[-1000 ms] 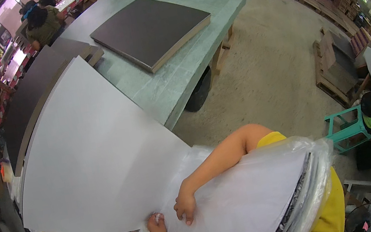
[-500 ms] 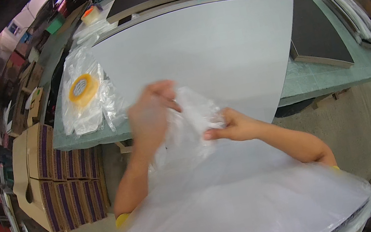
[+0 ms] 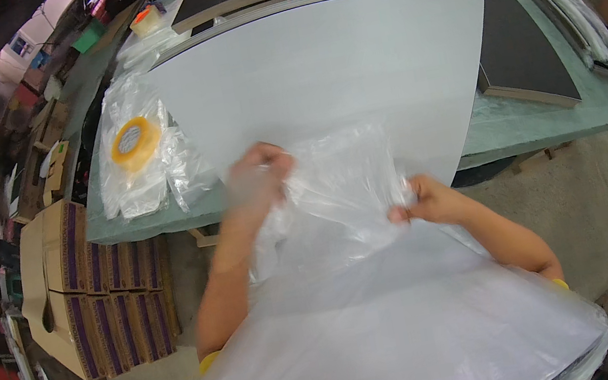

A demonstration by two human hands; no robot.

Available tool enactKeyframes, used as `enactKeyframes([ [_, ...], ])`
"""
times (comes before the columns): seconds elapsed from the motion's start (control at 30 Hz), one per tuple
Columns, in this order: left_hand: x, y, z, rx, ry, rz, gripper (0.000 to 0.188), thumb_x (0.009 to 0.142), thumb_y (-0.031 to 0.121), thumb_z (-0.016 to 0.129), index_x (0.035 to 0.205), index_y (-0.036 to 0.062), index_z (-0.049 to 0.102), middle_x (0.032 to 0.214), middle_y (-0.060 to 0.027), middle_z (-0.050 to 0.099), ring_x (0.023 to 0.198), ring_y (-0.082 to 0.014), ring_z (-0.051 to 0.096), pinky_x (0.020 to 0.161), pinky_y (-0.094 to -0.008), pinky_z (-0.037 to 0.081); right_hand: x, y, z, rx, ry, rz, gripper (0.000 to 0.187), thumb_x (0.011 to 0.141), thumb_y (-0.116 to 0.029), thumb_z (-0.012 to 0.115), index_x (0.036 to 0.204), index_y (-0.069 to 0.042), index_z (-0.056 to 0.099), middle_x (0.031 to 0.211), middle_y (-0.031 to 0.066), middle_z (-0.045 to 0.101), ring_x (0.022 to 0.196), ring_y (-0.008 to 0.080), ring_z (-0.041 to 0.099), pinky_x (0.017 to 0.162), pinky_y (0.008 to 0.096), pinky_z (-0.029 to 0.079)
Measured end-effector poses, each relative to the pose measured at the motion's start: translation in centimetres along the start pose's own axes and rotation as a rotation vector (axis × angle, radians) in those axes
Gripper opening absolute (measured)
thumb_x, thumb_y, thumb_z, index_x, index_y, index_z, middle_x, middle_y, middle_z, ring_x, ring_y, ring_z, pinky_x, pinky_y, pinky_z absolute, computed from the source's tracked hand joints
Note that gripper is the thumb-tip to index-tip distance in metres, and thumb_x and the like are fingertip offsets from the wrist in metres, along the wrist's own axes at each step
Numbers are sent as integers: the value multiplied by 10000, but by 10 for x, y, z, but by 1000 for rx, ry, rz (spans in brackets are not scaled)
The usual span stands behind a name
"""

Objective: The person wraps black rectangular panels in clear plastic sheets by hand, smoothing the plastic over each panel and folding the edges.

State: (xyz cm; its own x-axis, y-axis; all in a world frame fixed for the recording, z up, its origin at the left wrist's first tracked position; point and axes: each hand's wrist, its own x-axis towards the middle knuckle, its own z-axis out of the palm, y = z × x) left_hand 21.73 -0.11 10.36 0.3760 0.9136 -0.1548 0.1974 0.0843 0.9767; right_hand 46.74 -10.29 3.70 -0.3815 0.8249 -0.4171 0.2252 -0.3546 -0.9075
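Note:
A large white board or panel sleeved in a clear plastic bag point(image 3: 424, 315) slopes up from the lower edge toward the table. The bag's loose, crumpled mouth point(image 3: 343, 183) is spread between my hands. My left hand point(image 3: 261, 177), somewhat blurred, has its fingers curled on the left edge of that plastic. On the right side, my right hand point(image 3: 432, 200) pinches the film between thumb and fingers. Beyond both hands lies a bare pale grey-white panel point(image 3: 330, 63), on top of a stack, its near part hidden under the plastic.
A yellow tape roll point(image 3: 136, 144) lies on folded plastic bags point(image 3: 134, 195) at the table's left. Dark panels point(image 3: 524, 53) rest on the green table point(image 3: 505, 130), with wrapped panels point(image 3: 576, 28) at far right. Stacked cartons point(image 3: 110, 289) stand on the floor at left.
My right hand has moved right, pulling the bunched plastic out wider. My left hand has shifted slightly right. The bag's mouth now lies flatter between them.

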Motion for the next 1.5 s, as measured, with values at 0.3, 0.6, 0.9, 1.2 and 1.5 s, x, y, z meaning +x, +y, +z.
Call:
enactKeyframes([
  [0.3, -14, 3, -7, 79, -117, 213, 43, 719, 12, 562, 751, 1, 588, 686, -2, 544, 635, -66, 479, 571, -190, 376, -18, -38, -49, 23, 120, -428, 770, 648, -436, 672, 1218, -17, 369, 1219, 137, 414, 1139, 243, 384, 940, 380, 301],
  [0.6, -28, -1, -34, 137, -261, 318, 83, 692, -40, 542, 751, -3, 587, 729, -24, 525, 666, -99, 478, 594, -219, 379, 51, 40, -30, 521, -308, -236, 672, 563, -411, 745, 1035, -7, 488, 965, 96, 535, 895, 146, 508, 731, 280, 424],
  [0.9, -41, 30, -27, 426, 229, 383, 51, 709, -3, 557, 754, -9, 580, 721, -46, 535, 683, -123, 504, 635, -223, 399, 10, -35, 0, 360, -245, -297, 192, 698, -172, 683, 756, -25, 575, 690, 35, 576, 640, 104, 533, 542, 216, 413],
  [1.2, -52, 10, 41, 233, -264, 434, 114, 686, 90, 656, 691, 8, 578, 675, -65, 565, 617, -110, 519, 566, -234, 410, 16, -69, 44, 527, -104, -141, 292, 742, -338, 635, 661, -78, 532, 602, 5, 506, 489, 99, 426, 446, 222, 349],
  [1.5, -50, 46, -85, 640, 832, 560, 193, 709, 65, 599, 894, 25, 561, 851, -79, 578, 772, -163, 541, 720, -284, 428, -17, -57, -7, 451, 82, -377, 324, 806, -295, 558, 583, -68, 502, 635, 41, 505, 558, 116, 453, 534, 225, 370],
])
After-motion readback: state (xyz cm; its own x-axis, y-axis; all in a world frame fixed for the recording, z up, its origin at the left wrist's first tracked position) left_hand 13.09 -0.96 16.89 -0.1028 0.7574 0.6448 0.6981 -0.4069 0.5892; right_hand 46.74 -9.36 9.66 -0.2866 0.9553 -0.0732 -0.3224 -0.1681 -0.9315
